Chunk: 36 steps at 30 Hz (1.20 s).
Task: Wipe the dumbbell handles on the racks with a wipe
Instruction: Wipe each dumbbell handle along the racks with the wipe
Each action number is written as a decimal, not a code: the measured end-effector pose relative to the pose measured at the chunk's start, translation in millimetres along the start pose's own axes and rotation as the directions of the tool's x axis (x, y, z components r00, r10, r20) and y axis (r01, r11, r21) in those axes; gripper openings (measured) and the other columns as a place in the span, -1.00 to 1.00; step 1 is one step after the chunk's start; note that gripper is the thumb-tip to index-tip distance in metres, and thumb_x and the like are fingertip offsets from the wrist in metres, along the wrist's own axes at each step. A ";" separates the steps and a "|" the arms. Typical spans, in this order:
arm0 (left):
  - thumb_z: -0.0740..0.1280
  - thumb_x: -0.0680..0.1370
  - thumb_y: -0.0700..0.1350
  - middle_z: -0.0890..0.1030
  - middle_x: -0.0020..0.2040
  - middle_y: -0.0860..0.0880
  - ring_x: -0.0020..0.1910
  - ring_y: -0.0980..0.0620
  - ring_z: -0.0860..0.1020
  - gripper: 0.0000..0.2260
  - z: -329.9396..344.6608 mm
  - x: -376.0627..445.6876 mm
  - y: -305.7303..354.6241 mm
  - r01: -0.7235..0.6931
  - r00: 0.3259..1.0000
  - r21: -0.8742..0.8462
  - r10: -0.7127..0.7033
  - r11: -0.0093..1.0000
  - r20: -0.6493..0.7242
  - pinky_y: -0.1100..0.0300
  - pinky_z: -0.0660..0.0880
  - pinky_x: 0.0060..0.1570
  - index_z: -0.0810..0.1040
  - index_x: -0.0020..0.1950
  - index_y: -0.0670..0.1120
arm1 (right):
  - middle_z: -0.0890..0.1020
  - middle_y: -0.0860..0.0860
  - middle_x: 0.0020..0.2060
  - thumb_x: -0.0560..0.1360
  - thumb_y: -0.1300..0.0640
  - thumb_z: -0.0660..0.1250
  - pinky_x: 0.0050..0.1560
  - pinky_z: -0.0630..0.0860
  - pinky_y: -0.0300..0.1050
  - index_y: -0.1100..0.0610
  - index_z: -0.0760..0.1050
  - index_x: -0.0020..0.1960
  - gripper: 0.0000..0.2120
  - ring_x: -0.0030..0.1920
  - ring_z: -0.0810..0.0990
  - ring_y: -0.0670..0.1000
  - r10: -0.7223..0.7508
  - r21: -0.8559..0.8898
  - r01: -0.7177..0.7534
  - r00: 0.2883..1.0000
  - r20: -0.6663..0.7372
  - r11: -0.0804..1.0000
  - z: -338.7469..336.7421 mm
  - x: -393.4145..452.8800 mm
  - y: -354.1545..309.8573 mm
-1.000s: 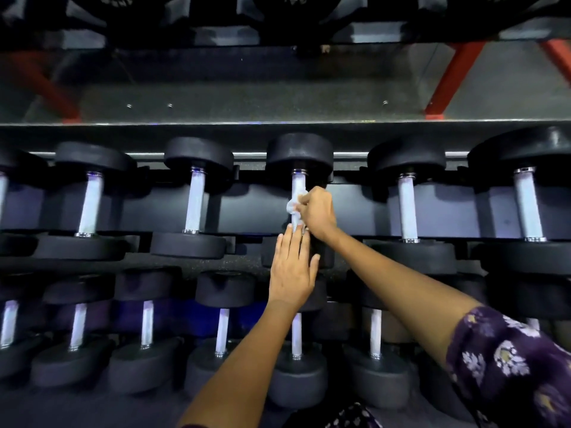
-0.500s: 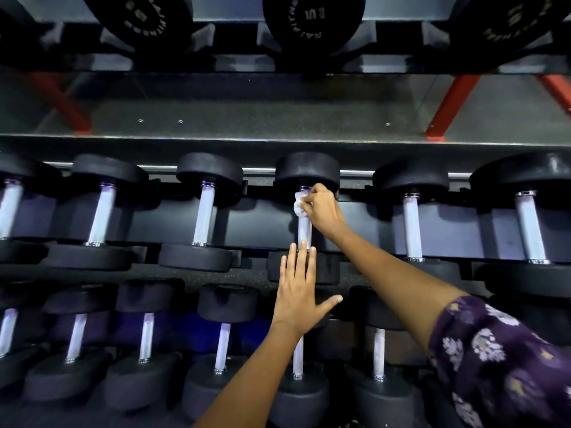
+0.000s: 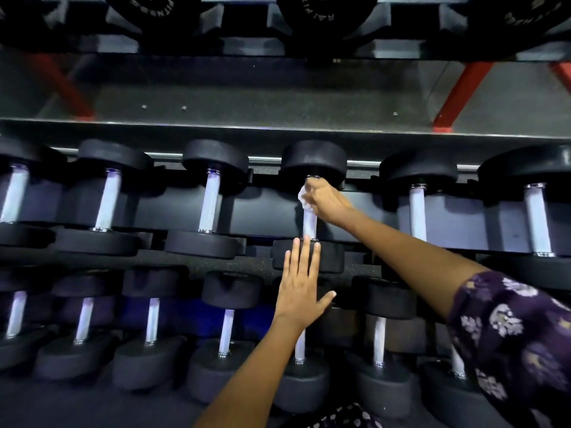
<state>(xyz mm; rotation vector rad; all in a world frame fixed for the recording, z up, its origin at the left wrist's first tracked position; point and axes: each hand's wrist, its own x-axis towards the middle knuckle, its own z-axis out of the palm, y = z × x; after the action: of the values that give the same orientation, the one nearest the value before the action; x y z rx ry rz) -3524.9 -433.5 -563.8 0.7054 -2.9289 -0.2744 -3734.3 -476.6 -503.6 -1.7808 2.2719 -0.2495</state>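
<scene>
A black dumbbell (image 3: 313, 160) with a silver knurled handle (image 3: 309, 225) lies in the middle of the upper rack row. My right hand (image 3: 326, 200) grips a crumpled white wipe (image 3: 302, 197) around the far end of that handle, just under the far weight head. My left hand (image 3: 301, 284) lies flat with straight fingers on the near weight head (image 3: 332, 257) of the same dumbbell, fingertips reaching the handle's near collar.
More black dumbbells (image 3: 213, 199) fill the upper row on both sides. A lower row of dumbbells (image 3: 227, 325) sits below. Behind the rack runs a mirror (image 3: 278, 91) showing red frame legs (image 3: 460, 91) and weight plates (image 3: 324, 17).
My right hand has slid the wipe along the handle from its middle to the far end. My left hand stayed flat on the near head, thumb spreading outward.
</scene>
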 end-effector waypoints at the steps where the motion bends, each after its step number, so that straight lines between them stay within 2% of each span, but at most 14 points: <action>1: 0.27 0.44 0.29 -0.09 0.58 -0.20 0.55 -0.18 -0.14 -0.01 0.3 -0.5 0.6 0.006 1.000 0.006 -0.006 1.000 0.011 -0.07 -0.12 0.48 -0.24 0.57 -0.17 | 0.43 0.22 0.21 0.52 0.29 0.20 0.19 0.35 -0.03 0.29 0.53 0.15 -0.75 0.23 0.36 0.19 -0.084 -0.036 0.086 0.995 0.062 0.996 4.2 -7.9 -1.3; 3: 0.35 0.41 0.29 -0.07 0.57 -0.21 0.54 -0.19 -0.15 0.06 0.4 -0.6 1.7 0.015 1.000 0.030 -0.015 0.999 0.007 -0.08 -0.09 0.47 -0.26 0.57 -0.17 | 0.47 0.12 0.13 0.52 0.26 0.22 0.03 0.38 -0.08 0.24 0.57 0.14 -0.76 0.14 0.40 0.15 -0.210 -0.084 0.234 0.952 0.224 0.969 7.3 -20.6 -4.6; 5: 0.39 0.40 0.27 -0.05 0.57 -0.21 0.55 -0.19 -0.14 0.08 0.0 0.3 1.7 0.018 1.000 0.023 -0.018 1.000 -0.001 -0.08 -0.08 0.47 -0.24 0.57 -0.17 | 0.48 0.08 0.12 0.55 0.22 0.19 -0.01 0.39 -0.09 0.19 0.55 0.18 -0.74 0.12 0.41 0.12 -0.273 -0.174 0.337 0.910 0.313 0.925 -2.3 -13.9 -2.6; 10: 0.41 0.40 0.23 0.02 0.56 -0.25 0.55 -0.18 -0.11 0.06 -1.5 -0.1 1.6 0.025 1.000 0.024 -0.026 0.999 0.004 -0.06 -0.09 0.47 -0.21 0.57 -0.18 | 0.52 0.04 0.12 0.58 0.23 0.10 0.11 0.38 -0.07 0.17 0.53 0.13 -0.74 0.17 0.39 0.10 -0.222 -0.433 0.325 0.937 0.270 0.841 -12.3 15.5 -0.2; 12: 0.43 0.38 0.22 0.04 0.56 -0.26 0.55 -0.17 -0.13 0.08 -2.8 -0.4 2.2 0.027 1.000 0.025 -0.027 0.999 0.003 -0.05 -0.12 0.47 -0.22 0.57 -0.19 | 0.57 0.04 0.11 0.57 0.21 0.11 0.20 0.31 -0.09 0.16 0.55 0.09 -0.74 0.21 0.42 0.10 -0.297 -0.405 0.418 0.897 0.328 0.813 5.2 5.2 -5.1; 14: 0.45 0.37 0.22 0.03 0.56 -0.24 0.55 -0.16 -0.18 0.11 -3.2 -0.1 2.3 0.019 1.000 0.030 -0.019 0.999 -0.014 -0.05 -0.13 0.48 -0.23 0.57 -0.18 | 0.59 0.09 0.10 0.51 0.26 0.19 0.28 0.22 -0.09 0.20 0.57 0.05 -0.79 0.21 0.48 0.11 -0.421 -0.240 0.534 0.817 0.395 0.811 19.4 -8.8 -5.9; 16: 0.46 0.35 0.23 0.04 0.56 -0.25 0.55 -0.15 -0.20 0.13 -3.9 0.2 2.5 0.018 1.000 0.036 -0.017 0.999 -0.021 -0.07 -0.09 0.51 -0.25 0.57 -0.18 | 0.60 0.08 0.11 0.44 0.34 0.24 0.32 0.20 -0.07 0.20 0.57 0.08 -0.74 0.19 0.50 0.10 -0.479 -0.079 0.554 0.777 0.409 0.829 12.9 -8.5 3.5; 19: 0.45 0.35 0.24 0.03 0.55 -0.25 0.54 -0.15 -0.14 0.13 -5.4 0.1 1.7 0.024 1.000 0.041 -0.024 0.999 -0.002 -0.09 -0.04 0.52 -0.25 0.57 -0.18 | 0.46 -0.04 0.32 0.48 0.38 0.16 0.44 0.11 -0.06 0.09 0.43 0.33 -0.54 0.36 0.36 0.01 -0.367 -0.204 0.474 0.837 0.405 0.856 0.5 4.9 16.6; 21: 0.44 0.37 0.23 0.01 0.56 -0.25 0.55 -0.16 -0.15 0.11 -4.0 -0.8 0.6 0.024 1.000 0.026 -0.025 0.999 0.005 -0.07 -0.11 0.50 -0.25 0.57 -0.17 | 0.40 -0.05 0.37 0.52 0.35 0.12 0.45 -0.03 -0.13 0.08 0.37 0.38 -0.54 0.43 0.26 -0.04 -0.307 -0.262 0.416 0.877 0.370 0.871 2.5 7.7 10.4; 25: 0.43 0.37 0.25 -0.04 0.57 -0.21 0.55 -0.15 -0.24 0.12 -4.0 -1.1 2.3 0.029 0.999 0.036 -0.030 0.999 0.012 -0.09 -0.10 0.53 -0.26 0.56 -0.18 | 0.58 0.03 0.18 0.53 0.26 0.19 0.28 0.23 -0.14 0.16 0.53 0.21 -0.71 0.22 0.46 0.08 -0.409 -0.058 0.480 0.799 0.441 0.875 18.8 -6.6 -3.7; 28: 0.43 0.36 0.27 -0.07 0.57 -0.19 0.54 -0.14 -0.29 0.14 -6.7 -0.1 3.4 0.035 0.999 0.057 -0.037 0.998 0.034 -0.08 -0.07 0.50 -0.29 0.56 -0.17 | 0.61 0.05 0.10 0.50 0.26 0.26 0.19 0.35 -0.08 0.20 0.59 0.10 -0.78 0.17 0.47 0.11 -0.413 0.066 0.430 0.798 0.439 0.900 9.9 -15.2 6.7; 30: 0.42 0.38 0.26 -0.13 0.57 -0.16 0.54 -0.14 -0.29 0.13 -7.3 -0.1 2.9 0.032 0.998 0.035 -0.034 0.999 0.057 -0.06 -0.16 0.51 -0.33 0.55 -0.15 | 0.62 0.08 0.11 0.50 0.21 0.25 0.20 0.41 0.02 0.18 0.61 0.04 -0.80 0.20 0.50 0.10 -0.351 0.035 0.373 0.832 0.429 0.927 5.7 -14.0 15.6; 33: 0.43 0.37 0.27 -0.10 0.58 -0.17 0.55 -0.16 -0.20 0.13 -7.7 -1.5 3.0 0.040 0.997 0.025 -0.041 0.999 0.061 -0.05 -0.18 0.48 -0.31 0.56 -0.15 | 0.56 0.02 0.09 0.56 0.10 0.15 0.02 0.51 0.07 0.11 0.55 -0.02 -0.79 0.13 0.51 0.09 -0.314 -0.144 0.369 0.900 0.302 0.918 -0.5 -6.6 15.6; 36: 0.45 0.34 0.26 -0.02 0.57 -0.22 0.55 -0.17 -0.16 0.13 -6.8 1.0 4.4 0.050 0.998 0.026 -0.051 0.998 0.039 -0.06 -0.13 0.47 -0.23 0.57 -0.16 | 0.49 0.07 0.26 0.56 0.15 0.17 0.15 0.46 0.09 0.13 0.56 0.13 -0.76 0.25 0.44 0.13 -0.298 -0.107 0.334 0.919 0.260 0.936 4.8 -4.5 6.0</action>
<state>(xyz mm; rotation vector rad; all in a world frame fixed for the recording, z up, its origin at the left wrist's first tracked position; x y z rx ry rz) -3526.7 -431.2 -556.1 0.7878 -2.9597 -0.2592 -3737.5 -470.8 -509.5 -2.1252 1.8726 0.0820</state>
